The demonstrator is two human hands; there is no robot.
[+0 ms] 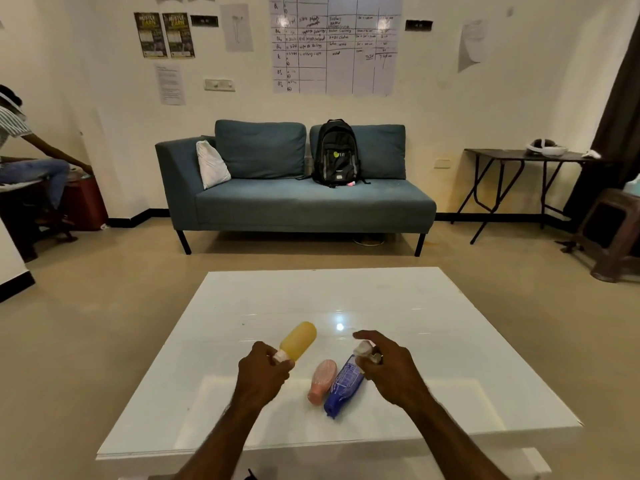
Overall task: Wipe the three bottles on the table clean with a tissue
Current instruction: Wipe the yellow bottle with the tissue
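The left hand (265, 370) gripped the yellow bottle (298, 340) by its white cap end, held above the white table (242, 299), base pointing away. Right of it, toward the near edge, the pink bottle (322, 381) and blue bottle (344, 384) lay touching. The right hand (388, 365) pinched a crumpled tissue (365, 351) over the blue bottle.

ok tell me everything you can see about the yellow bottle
The yellow bottle is a rounded, translucent-looking plastic bottle with a white cap or neck at its near end. The left hand grips it by that white end and holds it tilted, its rounded base pointing up and away, above the white table. It looks lifted clear of the surface, and nothing else touches it. It sits left of the pink and blue bottles. No label shows.
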